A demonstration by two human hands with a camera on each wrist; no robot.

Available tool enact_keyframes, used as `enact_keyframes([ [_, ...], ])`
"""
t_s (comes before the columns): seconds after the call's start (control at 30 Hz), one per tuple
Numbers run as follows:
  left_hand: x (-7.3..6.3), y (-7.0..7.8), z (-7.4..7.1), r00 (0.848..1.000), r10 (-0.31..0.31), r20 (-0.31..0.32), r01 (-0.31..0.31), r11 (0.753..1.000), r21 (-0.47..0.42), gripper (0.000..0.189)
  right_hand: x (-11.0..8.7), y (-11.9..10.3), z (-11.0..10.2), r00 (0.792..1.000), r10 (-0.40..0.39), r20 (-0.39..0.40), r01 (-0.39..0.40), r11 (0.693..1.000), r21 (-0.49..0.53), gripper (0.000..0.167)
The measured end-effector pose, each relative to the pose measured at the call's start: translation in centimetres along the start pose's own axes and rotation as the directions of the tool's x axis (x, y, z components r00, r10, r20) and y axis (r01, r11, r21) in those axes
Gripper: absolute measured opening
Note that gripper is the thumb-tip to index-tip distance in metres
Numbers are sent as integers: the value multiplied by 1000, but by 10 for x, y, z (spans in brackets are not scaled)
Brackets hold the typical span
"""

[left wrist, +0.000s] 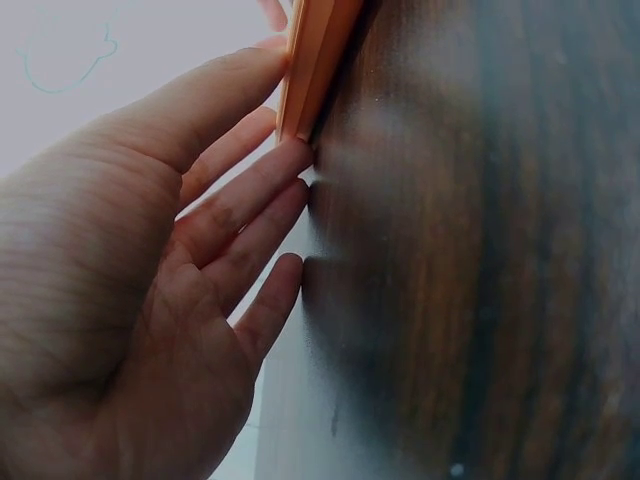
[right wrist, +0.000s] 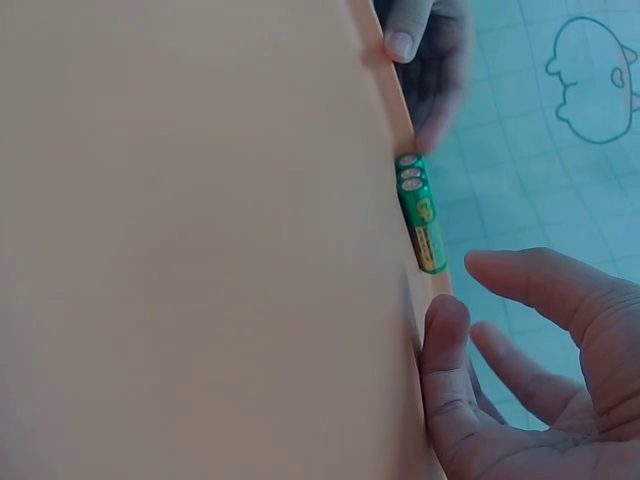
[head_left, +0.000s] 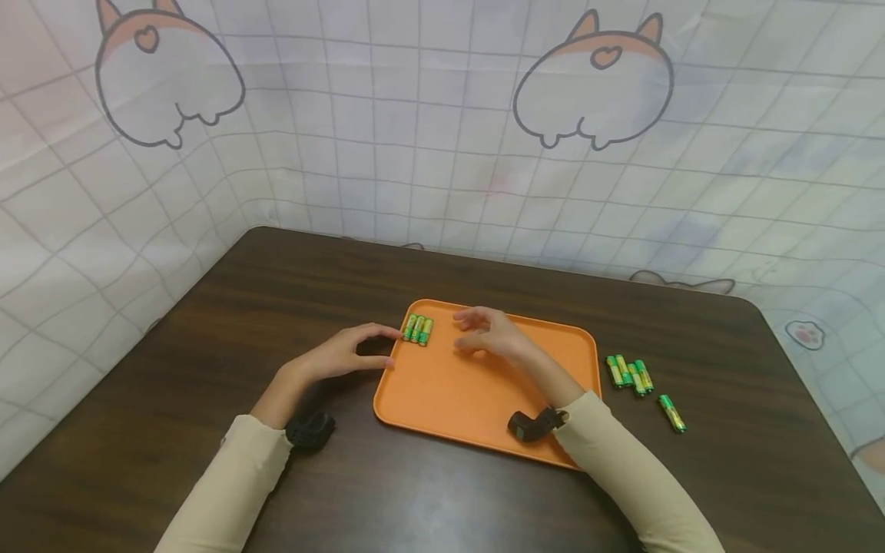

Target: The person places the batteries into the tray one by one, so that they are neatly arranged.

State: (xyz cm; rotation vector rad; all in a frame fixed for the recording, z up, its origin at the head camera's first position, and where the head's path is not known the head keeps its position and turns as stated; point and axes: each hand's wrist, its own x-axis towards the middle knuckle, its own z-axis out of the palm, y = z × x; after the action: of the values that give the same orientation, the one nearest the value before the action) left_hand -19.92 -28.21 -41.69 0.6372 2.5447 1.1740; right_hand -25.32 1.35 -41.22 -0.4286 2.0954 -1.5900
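Left hand (head_left: pixel 343 352), fingers spread, touches an orange rectangular tray (head_left: pixel 449 399). Right hand (head_left: pixel 498 336), fingers parted, is near three green-yellow cylindrical batteries (head_left: pixel 418 329).

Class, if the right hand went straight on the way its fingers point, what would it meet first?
Probably the three batteries on the tray, though how high the right hand sits is unclear.
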Motion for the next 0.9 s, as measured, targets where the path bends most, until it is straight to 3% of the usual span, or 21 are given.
enact_keyframes([
  [0.47,1,1,0,1000,-1,-11,1,1000,14,53,-20,4,-20,996,-64,69,69,995,-73,44],
  [0.9,3,-3,1,1000,-4,-12,4,1000,11,54,-39,4,-41,990,-57,127,70,992,-108,43],
])
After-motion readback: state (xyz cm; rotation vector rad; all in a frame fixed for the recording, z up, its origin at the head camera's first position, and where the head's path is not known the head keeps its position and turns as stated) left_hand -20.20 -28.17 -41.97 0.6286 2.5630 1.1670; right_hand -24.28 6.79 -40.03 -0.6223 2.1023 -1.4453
